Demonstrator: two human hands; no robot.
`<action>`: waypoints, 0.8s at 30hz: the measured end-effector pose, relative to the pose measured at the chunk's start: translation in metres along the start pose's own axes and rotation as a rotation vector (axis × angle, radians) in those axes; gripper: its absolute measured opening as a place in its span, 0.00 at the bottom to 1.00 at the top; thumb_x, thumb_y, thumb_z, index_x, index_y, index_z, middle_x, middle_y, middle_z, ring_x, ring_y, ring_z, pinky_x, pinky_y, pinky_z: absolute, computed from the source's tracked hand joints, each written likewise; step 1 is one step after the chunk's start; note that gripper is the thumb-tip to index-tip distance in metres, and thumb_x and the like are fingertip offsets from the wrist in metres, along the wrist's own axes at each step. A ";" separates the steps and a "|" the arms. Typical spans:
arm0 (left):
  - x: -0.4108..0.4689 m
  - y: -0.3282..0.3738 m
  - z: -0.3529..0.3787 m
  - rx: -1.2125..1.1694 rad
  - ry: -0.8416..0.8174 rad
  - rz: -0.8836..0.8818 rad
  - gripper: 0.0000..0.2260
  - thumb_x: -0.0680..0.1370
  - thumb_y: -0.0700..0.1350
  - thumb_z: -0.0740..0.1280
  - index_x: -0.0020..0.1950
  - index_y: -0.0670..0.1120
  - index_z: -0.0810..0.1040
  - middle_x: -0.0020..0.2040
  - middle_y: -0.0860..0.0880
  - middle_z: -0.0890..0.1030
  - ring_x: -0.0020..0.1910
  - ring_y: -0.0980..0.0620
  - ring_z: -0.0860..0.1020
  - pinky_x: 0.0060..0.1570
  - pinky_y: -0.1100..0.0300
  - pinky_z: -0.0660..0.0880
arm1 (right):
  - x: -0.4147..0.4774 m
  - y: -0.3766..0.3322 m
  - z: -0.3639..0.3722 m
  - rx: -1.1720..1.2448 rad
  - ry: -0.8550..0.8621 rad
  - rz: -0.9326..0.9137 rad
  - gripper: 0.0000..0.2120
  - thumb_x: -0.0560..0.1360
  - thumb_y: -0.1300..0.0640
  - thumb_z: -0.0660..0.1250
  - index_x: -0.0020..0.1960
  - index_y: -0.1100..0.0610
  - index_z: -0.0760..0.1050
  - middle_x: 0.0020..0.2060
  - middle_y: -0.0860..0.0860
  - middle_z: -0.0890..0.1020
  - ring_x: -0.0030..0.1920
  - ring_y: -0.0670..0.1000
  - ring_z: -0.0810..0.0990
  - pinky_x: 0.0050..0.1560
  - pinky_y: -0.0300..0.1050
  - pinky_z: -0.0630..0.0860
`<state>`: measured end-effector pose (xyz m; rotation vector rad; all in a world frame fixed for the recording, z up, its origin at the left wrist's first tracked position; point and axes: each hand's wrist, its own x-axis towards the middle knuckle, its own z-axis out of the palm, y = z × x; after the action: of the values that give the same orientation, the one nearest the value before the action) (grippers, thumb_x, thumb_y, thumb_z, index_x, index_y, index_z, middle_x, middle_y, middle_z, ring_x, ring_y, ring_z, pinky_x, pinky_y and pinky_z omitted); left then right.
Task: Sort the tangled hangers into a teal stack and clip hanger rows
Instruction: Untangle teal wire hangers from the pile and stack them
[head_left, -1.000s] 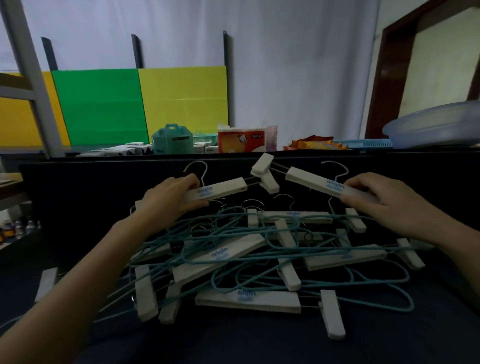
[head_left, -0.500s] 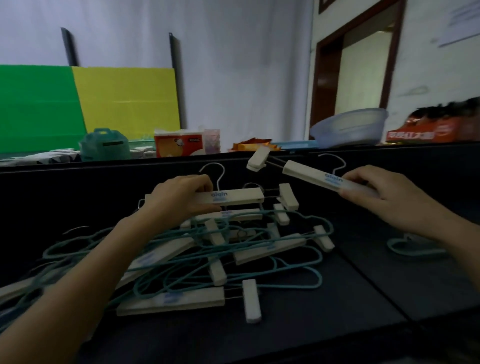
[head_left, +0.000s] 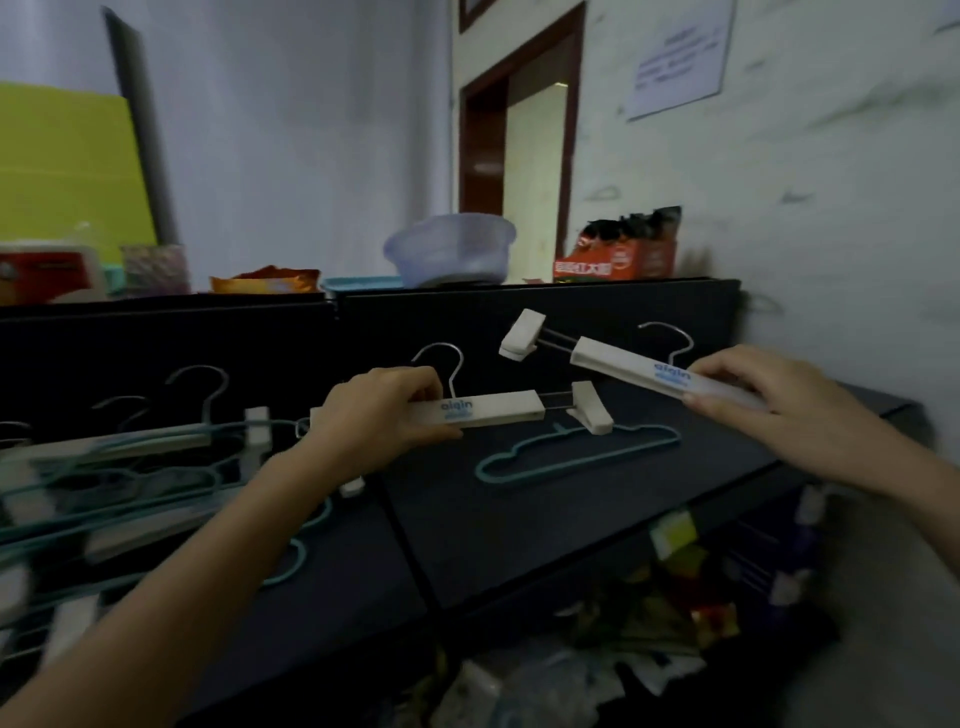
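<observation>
My left hand (head_left: 376, 415) grips a white clip hanger (head_left: 498, 409) by its bar and holds it level above the dark table (head_left: 519, 525). In my right hand (head_left: 763, 400) is a second white clip hanger (head_left: 623, 366), tilted with its clip end up and to the left. One teal hanger (head_left: 576, 451) lies alone on the table's right part, under both held hangers. At the left sits the blurred tangled pile (head_left: 130, 483) of teal and white clip hangers.
A dark panel (head_left: 519, 317) stands behind the table. On top of it are a clear plastic bowl (head_left: 449, 249), an orange packet (head_left: 265, 279) and a red box (head_left: 618, 257). Clutter (head_left: 623, 634) lies below the table's front right edge.
The view has swung right, so the pile now sits at the left. Both hands have carried their clip hangers to the right, over the lone teal hanger.
</observation>
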<state>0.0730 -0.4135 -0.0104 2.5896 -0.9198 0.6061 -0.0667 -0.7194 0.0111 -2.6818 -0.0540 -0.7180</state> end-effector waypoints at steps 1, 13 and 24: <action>0.007 0.012 0.009 -0.016 -0.009 0.010 0.16 0.70 0.60 0.68 0.50 0.51 0.75 0.47 0.54 0.79 0.45 0.52 0.77 0.41 0.54 0.74 | -0.003 0.012 -0.004 -0.009 0.005 0.009 0.20 0.66 0.27 0.56 0.49 0.37 0.71 0.48 0.37 0.76 0.47 0.42 0.76 0.47 0.53 0.75; 0.125 0.125 0.113 -0.046 -0.100 0.075 0.17 0.70 0.62 0.67 0.49 0.51 0.75 0.47 0.51 0.80 0.43 0.51 0.77 0.43 0.52 0.76 | -0.008 0.147 -0.041 -0.037 0.065 0.085 0.03 0.73 0.45 0.64 0.47 0.39 0.72 0.46 0.40 0.78 0.45 0.44 0.76 0.44 0.49 0.73; 0.254 0.189 0.212 -0.110 -0.114 0.086 0.16 0.70 0.60 0.68 0.50 0.51 0.76 0.46 0.51 0.79 0.43 0.51 0.77 0.39 0.57 0.71 | 0.061 0.275 -0.047 -0.078 0.110 0.076 0.15 0.68 0.37 0.58 0.50 0.43 0.72 0.44 0.37 0.75 0.45 0.39 0.75 0.40 0.38 0.70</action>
<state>0.1872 -0.7757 -0.0376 2.5188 -1.0743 0.4207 -0.0006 -0.9962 -0.0138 -2.6958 0.1060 -0.8581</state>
